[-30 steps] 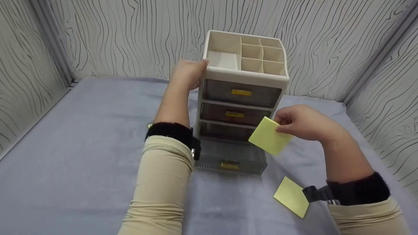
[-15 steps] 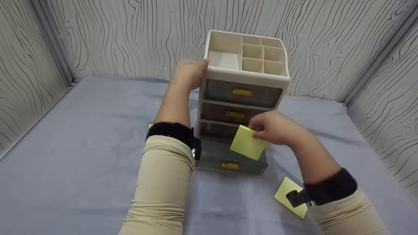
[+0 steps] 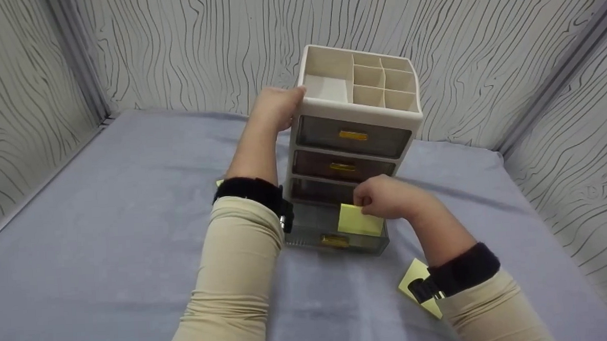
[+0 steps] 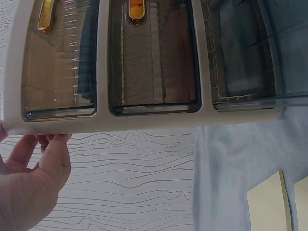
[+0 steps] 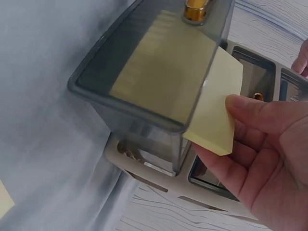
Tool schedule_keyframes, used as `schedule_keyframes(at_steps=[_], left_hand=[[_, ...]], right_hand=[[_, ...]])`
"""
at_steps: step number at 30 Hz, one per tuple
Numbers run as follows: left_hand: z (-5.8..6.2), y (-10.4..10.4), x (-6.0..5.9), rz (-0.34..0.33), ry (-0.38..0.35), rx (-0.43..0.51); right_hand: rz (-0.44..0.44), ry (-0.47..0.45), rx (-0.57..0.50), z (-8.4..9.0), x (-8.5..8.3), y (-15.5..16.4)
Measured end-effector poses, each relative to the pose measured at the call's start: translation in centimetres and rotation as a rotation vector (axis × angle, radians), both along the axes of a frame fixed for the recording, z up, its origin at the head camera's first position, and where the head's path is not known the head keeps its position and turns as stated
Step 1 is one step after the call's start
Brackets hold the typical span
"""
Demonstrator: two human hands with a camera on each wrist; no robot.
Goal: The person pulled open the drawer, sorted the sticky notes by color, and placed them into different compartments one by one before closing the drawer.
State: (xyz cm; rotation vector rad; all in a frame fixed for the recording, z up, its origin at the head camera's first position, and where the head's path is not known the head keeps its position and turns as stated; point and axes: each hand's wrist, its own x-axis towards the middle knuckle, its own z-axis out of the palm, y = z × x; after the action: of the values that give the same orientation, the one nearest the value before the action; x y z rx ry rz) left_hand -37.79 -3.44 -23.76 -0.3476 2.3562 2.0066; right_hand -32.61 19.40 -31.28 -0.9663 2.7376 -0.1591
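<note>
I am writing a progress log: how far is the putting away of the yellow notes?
Done: the bottom drawer is pulled open. In hand: the right hand lowers one note pad into it while the left hand steadies the organizer. Left: another pad lies on the cloth, drawer unclosed.

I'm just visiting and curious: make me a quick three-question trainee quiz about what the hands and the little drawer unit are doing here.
1. True or false: the bottom drawer is pulled out.
2. What does the right hand hold? A) a pen B) a yellow sticky pad C) a key
3. Fill in: the left hand rests on the organizer near its ____.

Key: 1 true; 2 B; 3 top.
</note>
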Motion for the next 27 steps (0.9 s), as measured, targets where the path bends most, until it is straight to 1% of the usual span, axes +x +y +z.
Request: schedule_keyframes(at_steps=[5, 8, 11, 15, 18, 23, 27], left_hand=[[-0.1, 0.0, 0.0, 0.003, -0.003, -0.004], [-0.1, -0.1, 0.1, -0.006, 0.003, -0.005], [0.0, -0.1, 0.1, -0.012, 0.007, 0.003], [0.0, -0.2, 0.1, -0.014, 0.007, 0.005], [0.0, -0.2, 0.0, -0.015, 0.005, 0.001], [0.0, -0.2, 0.0, -0.019, -0.001, -0.007], [0.0, -0.2, 0.0, -0.025, 0.000, -0.013]], right_hand=[[0.029, -0.010, 0.013, -0.6, -0.1, 0.0], [0.048, 0.006, 0.011, -0.9, -0.1, 0.0], [0.047, 0.042, 0.020, -1.0, 0.0, -0.3], [0.027, 0.108, 0.039, -1.3, 0.0, -0.7], [0.013, 0.154, 0.074, -1.6, 0.0, -1.1], [-0.009, 0.163, 0.161, -2.4, -0.2, -1.6], [-0.020, 0.170, 0.182, -3.2, -0.4, -1.6]])
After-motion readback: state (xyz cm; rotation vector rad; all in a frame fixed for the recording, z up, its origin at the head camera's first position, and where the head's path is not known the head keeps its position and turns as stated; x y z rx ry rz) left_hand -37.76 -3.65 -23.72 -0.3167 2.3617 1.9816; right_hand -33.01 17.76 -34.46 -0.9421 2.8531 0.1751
